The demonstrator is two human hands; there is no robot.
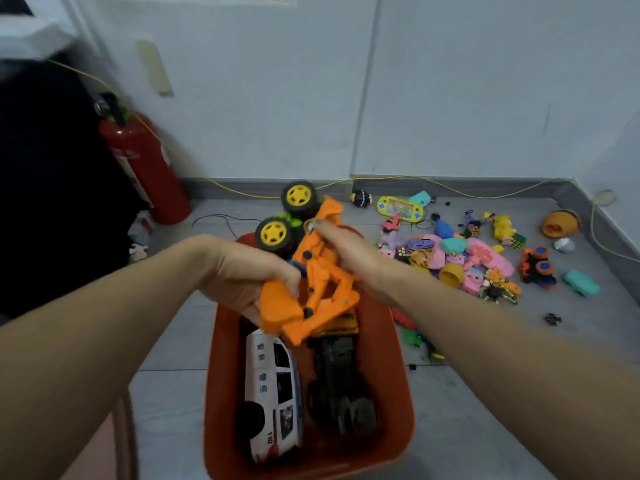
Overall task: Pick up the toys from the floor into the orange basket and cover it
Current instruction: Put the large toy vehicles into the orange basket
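Both hands hold an orange toy digger (313, 271) with yellow-hubbed black wheels above the far end of the orange basket (398, 403). My left hand (242, 275) grips its orange bucket from the left. My right hand (343, 251) grips its arm and body from the right. Inside the basket lie a white police van (273, 396) and a black toy vehicle (341, 382). Several small toys (478, 258) are scattered on the grey floor to the right: a yellow-green handheld game (400, 208), an orange-wheeled car (538, 266), a teal car (581, 282).
A red fire extinguisher (145, 161) stands at the back left by the wall. A yellow cable (450, 188) runs along the skirting. A dark object fills the left side. Green and red bits (412, 336) lie just right of the basket.
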